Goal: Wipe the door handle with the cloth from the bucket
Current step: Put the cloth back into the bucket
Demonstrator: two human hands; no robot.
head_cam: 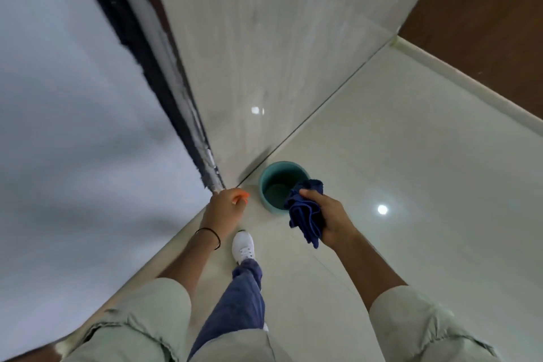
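Observation:
My right hand (329, 216) grips a crumpled dark blue cloth (305, 214), holding it just above and in front of a teal bucket (266, 178) that stands on the floor by the wall. My left hand (224, 209) is closed around a small orange object (242, 197), only partly visible past my fingers. A black band sits on my left wrist. No door handle shows in this view.
A grey wall (73, 112) with a dark vertical frame (152, 67) runs along the left. A glossy pale panel (264, 38) meets the tiled floor (411, 156) behind the bucket. A brown door or panel (484, 23) fills the upper right. My white shoe (242, 245) steps forward.

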